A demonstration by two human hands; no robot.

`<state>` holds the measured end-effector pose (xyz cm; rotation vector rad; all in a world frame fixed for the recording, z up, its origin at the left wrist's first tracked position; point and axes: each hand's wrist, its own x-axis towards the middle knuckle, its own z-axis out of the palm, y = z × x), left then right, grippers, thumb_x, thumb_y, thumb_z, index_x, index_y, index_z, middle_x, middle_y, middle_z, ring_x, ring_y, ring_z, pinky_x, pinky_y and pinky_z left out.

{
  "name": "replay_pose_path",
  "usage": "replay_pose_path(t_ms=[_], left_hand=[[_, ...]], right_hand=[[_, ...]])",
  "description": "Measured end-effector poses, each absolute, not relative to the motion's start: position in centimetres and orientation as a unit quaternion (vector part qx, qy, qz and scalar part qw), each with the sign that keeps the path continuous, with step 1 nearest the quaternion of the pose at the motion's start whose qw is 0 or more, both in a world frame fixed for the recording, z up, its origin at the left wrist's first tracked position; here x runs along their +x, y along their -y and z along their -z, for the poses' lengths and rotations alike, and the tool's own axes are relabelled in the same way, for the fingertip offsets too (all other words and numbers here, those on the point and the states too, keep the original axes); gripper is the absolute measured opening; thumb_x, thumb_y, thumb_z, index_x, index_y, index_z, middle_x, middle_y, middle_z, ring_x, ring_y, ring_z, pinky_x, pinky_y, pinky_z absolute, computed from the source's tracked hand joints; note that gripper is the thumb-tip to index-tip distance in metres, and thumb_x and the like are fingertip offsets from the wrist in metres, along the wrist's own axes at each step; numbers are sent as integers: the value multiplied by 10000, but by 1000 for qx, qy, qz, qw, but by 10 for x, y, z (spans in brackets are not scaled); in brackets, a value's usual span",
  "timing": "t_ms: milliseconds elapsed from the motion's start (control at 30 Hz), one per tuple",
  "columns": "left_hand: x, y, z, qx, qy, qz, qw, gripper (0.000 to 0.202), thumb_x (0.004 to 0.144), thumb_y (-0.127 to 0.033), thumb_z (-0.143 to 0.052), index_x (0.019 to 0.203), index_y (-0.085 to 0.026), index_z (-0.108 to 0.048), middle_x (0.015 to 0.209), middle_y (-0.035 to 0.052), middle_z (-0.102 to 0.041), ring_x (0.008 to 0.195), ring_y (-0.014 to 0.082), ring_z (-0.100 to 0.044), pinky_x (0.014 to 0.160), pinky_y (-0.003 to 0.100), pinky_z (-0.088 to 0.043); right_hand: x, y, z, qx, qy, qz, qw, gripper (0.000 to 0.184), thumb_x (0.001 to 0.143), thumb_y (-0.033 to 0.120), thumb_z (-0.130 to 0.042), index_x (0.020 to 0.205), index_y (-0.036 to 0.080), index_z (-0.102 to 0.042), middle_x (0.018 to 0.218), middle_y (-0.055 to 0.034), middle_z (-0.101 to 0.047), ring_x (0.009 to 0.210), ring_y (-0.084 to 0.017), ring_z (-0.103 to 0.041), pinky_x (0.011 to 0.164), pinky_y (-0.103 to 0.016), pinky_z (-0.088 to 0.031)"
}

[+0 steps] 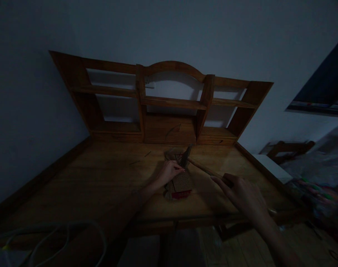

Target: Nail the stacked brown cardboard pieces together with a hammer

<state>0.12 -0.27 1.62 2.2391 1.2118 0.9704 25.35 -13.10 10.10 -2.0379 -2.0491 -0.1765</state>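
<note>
In my right hand (238, 189) is the wooden handle of a hammer (204, 168). Its dark head (186, 155) is raised beside my left hand, over a brown block (182, 181). The block lies on the desk and shows red on its near side. My left hand (171, 171) is closed in a pinch above the block; what sits between the fingertips is too small and dark to make out. Behind that hand, a crumpled-looking piece (171, 152) with thin dark sticks on it lies at the block's far end.
Two thin nail-like pieces, one of them nearer (135, 162), lie on the wooden desk (110, 178) to the left. A wooden shelf unit (171, 102) rises along the back. White cables (66, 233) hang at lower left. Bags (316, 185) and a chair (291, 148) stand right.
</note>
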Motion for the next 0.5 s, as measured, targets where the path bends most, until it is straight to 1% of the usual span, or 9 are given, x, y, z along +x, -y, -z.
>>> replay_pose_path(t_ms=[133, 200, 333, 433, 500], left_hand=[[1, 2, -16, 811, -430, -344, 197, 254, 792, -416, -601, 788, -186, -707, 756, 2, -603, 692, 90, -515, 584, 222, -294], [1, 2, -17, 811, -426, -348, 199, 231, 796, -406, -599, 814, -204, -711, 761, -6, -605, 703, 87, -519, 588, 216, -299], [2, 3, -18, 811, -420, -355, 201, 218, 787, -392, -614, 795, -195, -708, 759, -20, -603, 680, 66, -519, 571, 204, -301], [2, 2, -17, 803, -424, -358, 218, 208, 780, -384, -623, 806, -197, -710, 753, -17, -600, 672, 64, -513, 568, 198, -309], [1, 1, -17, 799, -422, -361, 230, 220, 774, -392, -627, 809, -191, -711, 763, -8, -600, 686, 69, -516, 577, 199, -318]], right_hand=[[253, 129, -100, -700, 703, 61, 115, 519, 854, 699, -338, 767, 239, -562, 683, -41, -596, 740, -304, -598, 556, -334, -309], [253, 129, -100, -700, 701, 62, 122, 530, 852, 710, -326, 765, 242, -560, 678, -35, -595, 741, -304, -599, 557, -335, -308], [253, 130, -100, -700, 702, 56, 119, 545, 847, 723, -314, 761, 247, -567, 679, -37, -594, 730, -297, -597, 553, -331, -305], [256, 128, -99, -711, 691, 47, 121, 551, 835, 728, -333, 738, 239, -567, 671, -42, -590, 719, -291, -590, 551, -326, -300], [261, 123, -96, -718, 681, 23, 144, 526, 834, 705, -378, 724, 228, -570, 666, -36, -583, 714, -273, -583, 557, -319, -299]])
